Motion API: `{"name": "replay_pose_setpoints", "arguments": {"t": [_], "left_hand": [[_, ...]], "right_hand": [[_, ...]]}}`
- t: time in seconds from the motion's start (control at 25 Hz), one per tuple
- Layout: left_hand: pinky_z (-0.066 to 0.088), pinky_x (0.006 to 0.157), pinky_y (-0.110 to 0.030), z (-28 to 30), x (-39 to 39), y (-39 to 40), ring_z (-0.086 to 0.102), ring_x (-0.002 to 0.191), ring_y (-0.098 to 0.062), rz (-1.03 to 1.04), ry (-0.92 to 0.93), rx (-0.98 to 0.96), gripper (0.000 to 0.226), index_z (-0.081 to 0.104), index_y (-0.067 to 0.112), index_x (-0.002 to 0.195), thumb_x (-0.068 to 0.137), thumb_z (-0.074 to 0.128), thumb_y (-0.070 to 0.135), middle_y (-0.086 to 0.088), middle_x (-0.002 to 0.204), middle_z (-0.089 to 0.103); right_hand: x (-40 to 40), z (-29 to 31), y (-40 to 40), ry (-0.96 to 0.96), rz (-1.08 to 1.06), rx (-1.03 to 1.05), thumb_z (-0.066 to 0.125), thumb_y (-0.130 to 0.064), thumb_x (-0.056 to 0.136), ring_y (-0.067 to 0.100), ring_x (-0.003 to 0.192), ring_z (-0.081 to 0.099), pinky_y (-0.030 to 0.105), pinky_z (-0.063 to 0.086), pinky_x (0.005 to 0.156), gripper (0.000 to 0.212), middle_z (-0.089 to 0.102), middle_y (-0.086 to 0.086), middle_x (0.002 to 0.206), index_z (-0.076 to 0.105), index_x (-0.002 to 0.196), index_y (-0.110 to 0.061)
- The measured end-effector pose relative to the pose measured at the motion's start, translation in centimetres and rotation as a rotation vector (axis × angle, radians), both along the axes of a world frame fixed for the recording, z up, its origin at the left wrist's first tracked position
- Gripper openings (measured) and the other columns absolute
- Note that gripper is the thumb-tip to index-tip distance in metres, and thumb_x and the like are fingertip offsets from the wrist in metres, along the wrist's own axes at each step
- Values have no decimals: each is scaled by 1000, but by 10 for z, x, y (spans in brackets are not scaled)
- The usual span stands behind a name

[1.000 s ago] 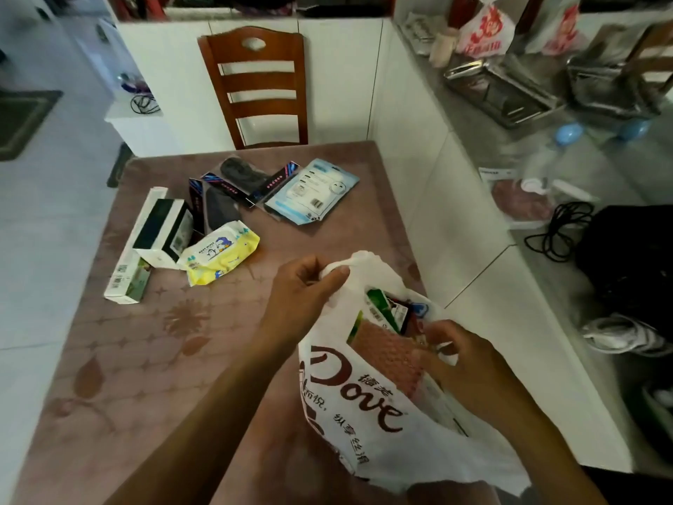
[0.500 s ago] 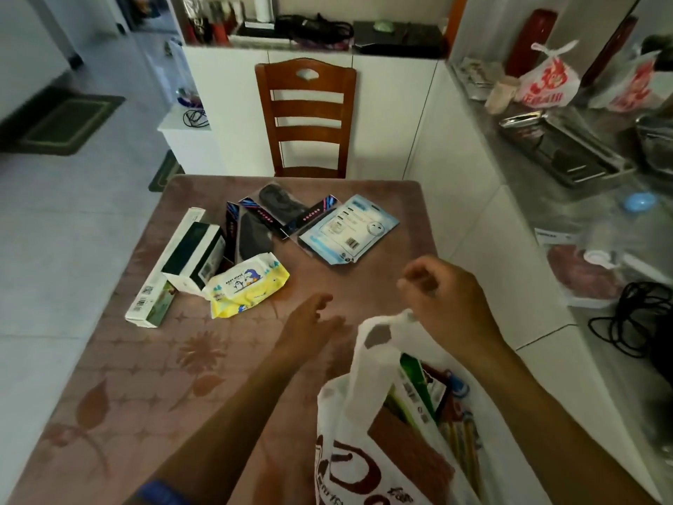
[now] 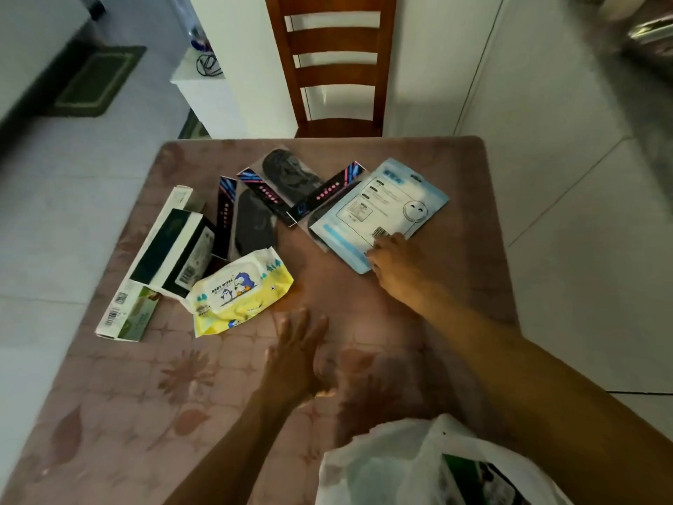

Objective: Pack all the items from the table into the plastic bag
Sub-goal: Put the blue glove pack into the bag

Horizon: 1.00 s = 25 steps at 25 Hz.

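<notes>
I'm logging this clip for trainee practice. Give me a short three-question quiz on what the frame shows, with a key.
1. True or false: the right hand rests on the light blue packet.
2. Which item lies nearest the left hand? A) baby wipes pack B) long white and green box C) wooden chair
3. Fill in: the white plastic bag sits at the table's ____ edge, held by neither hand.

Key: 1 true; 2 A; 3 near. Two black-sleeved dark items also lie unpacked.
</notes>
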State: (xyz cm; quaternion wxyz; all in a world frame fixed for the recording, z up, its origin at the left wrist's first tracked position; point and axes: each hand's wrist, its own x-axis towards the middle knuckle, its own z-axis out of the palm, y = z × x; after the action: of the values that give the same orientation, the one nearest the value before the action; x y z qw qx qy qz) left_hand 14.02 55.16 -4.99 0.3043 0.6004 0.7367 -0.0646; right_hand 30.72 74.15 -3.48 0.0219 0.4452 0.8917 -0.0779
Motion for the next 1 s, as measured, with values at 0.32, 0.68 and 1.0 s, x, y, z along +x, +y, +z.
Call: {"name": "replay_pose_setpoints", "arguments": {"t": [0.32, 0.68, 1.0], "left_hand": [[33, 111, -58, 41, 1, 9, 7, 150, -32, 228, -342, -72, 135, 10, 33, 153, 47, 91, 52, 0, 165, 4], [58, 85, -33, 281, 43, -40, 70, 104, -15, 178, -1357, 408, 46, 63, 18, 116, 71, 73, 9, 6, 107, 76], [61, 73, -30, 332, 101, -152, 72, 82, -13, 264, -1490, 341, 13, 66, 13, 102, 92, 60, 7, 2, 90, 77]], "right_hand": [[52, 152, -74, 1063, -225, -540, 54, -21, 96, -1, 80, 67, 22, 54, 67, 10, 68, -14, 82, 55, 87, -25], [95, 326, -188, 1761, -411, -610, 50, -12, 97, 21, 83, 72, 40, 60, 77, 8, 76, 4, 90, 58, 98, -14], [144, 325, -357, 1443, -693, -483, 73, -16, 75, 26, 90, 72, 39, 60, 81, 18, 78, 2, 93, 74, 93, -21]]}}
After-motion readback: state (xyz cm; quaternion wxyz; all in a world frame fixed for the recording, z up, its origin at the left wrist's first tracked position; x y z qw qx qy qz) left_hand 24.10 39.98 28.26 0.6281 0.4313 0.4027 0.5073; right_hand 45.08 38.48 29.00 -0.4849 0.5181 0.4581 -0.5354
